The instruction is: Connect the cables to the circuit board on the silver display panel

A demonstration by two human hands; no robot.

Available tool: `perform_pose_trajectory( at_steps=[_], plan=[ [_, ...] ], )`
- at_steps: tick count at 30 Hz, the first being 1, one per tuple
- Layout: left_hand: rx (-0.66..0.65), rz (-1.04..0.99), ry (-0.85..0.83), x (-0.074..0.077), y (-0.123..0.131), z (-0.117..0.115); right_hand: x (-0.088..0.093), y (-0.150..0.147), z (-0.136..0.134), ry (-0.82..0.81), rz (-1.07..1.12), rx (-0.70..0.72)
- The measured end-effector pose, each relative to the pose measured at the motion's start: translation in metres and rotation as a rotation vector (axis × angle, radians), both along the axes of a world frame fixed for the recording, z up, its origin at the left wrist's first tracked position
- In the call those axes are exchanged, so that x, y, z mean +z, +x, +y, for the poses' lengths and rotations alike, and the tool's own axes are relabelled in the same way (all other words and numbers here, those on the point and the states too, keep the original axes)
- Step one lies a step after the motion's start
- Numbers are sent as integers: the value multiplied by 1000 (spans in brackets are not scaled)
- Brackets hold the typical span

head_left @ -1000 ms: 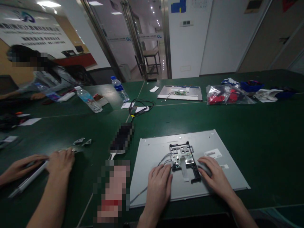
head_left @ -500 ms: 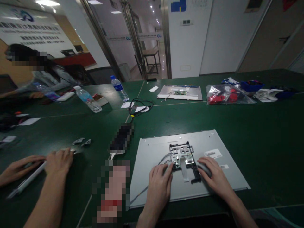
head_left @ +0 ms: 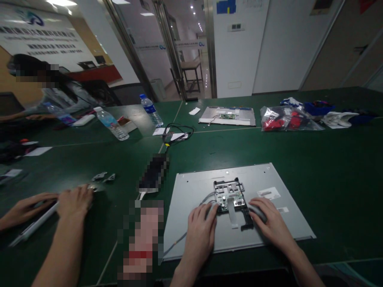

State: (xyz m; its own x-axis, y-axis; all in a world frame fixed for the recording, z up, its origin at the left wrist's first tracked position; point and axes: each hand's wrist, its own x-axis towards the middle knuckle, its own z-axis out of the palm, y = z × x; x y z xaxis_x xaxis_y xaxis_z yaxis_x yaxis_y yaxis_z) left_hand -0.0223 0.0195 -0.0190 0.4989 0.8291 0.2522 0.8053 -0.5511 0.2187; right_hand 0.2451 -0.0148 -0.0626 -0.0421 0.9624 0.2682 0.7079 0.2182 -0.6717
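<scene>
A flat grey metal panel (head_left: 197,187) lies on the green table before me. On its middle sits a black frame (head_left: 247,218) around a small green circuit board (head_left: 223,202), with a pale flat ribbon (head_left: 232,217) hanging from the board. My left hand (head_left: 202,225) has its fingertips closed at the frame's lower left corner, beside grey cables (head_left: 206,198). My right hand (head_left: 266,219) is at the frame's right side, fingers curled and thumb against the black edge. Both hands seem to grip the frame's sides.
At the left, another person's hands (head_left: 73,199) hold a white bar (head_left: 37,225). Beyond are bottles (head_left: 110,124), a black cable (head_left: 179,129), a second panel (head_left: 206,115) and a plastic bag with red items (head_left: 287,119). A person (head_left: 64,93) sits at the far left.
</scene>
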Motion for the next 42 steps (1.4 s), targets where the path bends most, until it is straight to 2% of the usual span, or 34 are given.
perform_pose_trajectory(
  at_steps=[25, 42],
  plan=[
    [2, -25, -10, -4, 0, 3, -2, 0, 3, 14, 5, -10],
    [13, -65, 85, 6, 2, 0, -2, 1, 3, 10, 1, -13]
  ],
)
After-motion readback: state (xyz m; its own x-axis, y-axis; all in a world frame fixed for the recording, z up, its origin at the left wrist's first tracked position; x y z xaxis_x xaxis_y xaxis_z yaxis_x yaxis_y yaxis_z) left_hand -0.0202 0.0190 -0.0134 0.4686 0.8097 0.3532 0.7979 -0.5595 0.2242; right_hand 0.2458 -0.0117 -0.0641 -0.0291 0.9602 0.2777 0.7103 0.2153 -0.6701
